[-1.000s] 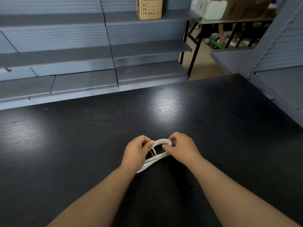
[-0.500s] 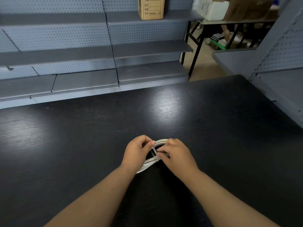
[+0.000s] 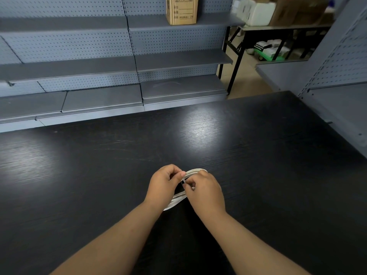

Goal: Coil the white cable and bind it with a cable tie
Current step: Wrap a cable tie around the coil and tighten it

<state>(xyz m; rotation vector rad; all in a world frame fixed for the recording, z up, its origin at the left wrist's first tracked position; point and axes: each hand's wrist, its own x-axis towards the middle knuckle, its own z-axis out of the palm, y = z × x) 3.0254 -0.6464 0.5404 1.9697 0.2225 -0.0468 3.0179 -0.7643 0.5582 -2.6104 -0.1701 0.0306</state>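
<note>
The coiled white cable point(image 3: 194, 172) lies on the black table point(image 3: 258, 165) near the front middle, mostly covered by both hands. My left hand point(image 3: 163, 185) grips the coil's left side with curled fingers. My right hand point(image 3: 204, 190) lies over the coil's right part and pinches a thin white cable tie point(image 3: 184, 181) that crosses the strands between the two hands. The coil's lower loops point(image 3: 174, 201) stick out below the left hand. The tie's ends are hidden by the fingers.
Grey pegboard shelving point(image 3: 103, 100) runs along the table's far edge, with a cardboard box point(image 3: 181, 9) on an upper shelf. More shelving point(image 3: 337, 100) stands at the right. A black-legged table point(image 3: 278, 28) with boxes is at the back right.
My right hand has shifted left over the coil, closing in on my left hand and covering more of the cable. The left hand has stayed in place.
</note>
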